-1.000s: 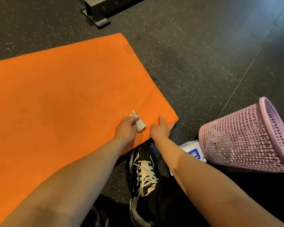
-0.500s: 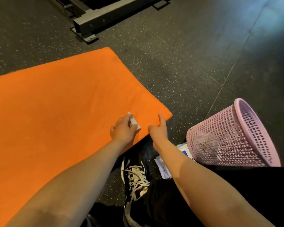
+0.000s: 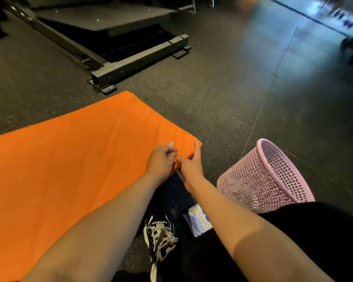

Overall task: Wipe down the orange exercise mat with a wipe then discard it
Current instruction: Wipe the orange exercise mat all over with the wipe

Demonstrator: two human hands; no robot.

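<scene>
The orange exercise mat (image 3: 69, 163) lies flat on the dark gym floor, its near right corner by my hands. My left hand (image 3: 161, 161) grips a small folded white wipe (image 3: 171, 145) at that corner, and only a sliver of the wipe shows above the fingers. My right hand (image 3: 192, 163) touches the left hand, with one finger stretched along the mat's corner edge; whether it pinches the mat or the wipe is hidden. A pink mesh waste basket (image 3: 261, 180) stands tilted on the floor just right of my right arm.
A white and blue wipes pack (image 3: 197, 219) lies on the floor under my right forearm. My black shoe with white laces (image 3: 161, 239) is beside the mat's edge. A dark metal equipment frame (image 3: 135, 66) stands beyond the mat's far corner.
The view has tilted up, showing more floor and the equipment frame. My two hands have come together at the mat's corner, and the wipe is more hidden in the left hand.
</scene>
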